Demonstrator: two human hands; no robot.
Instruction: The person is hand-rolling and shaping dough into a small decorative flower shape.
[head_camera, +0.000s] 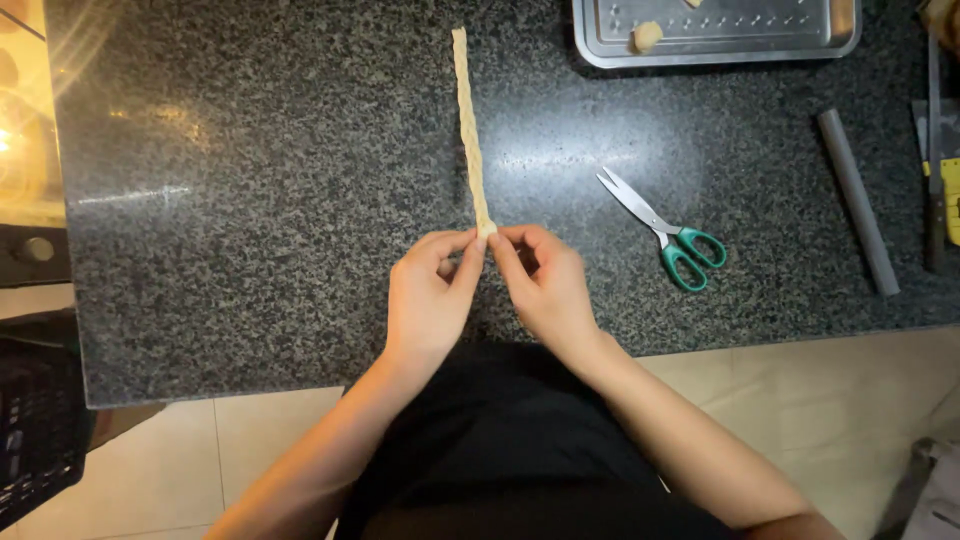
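Braided dough strip (469, 130) lies lengthwise on granite counter (250, 200), running far from near end. Left hand (430, 295) and right hand (545, 285) pinch near end, fingertips closed. Judged soft, light, stretch-prone; support underneath near ends.

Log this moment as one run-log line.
left hand: pinches braided dough strip near end | right hand: pinches same end | scissors: untouched, right | counter
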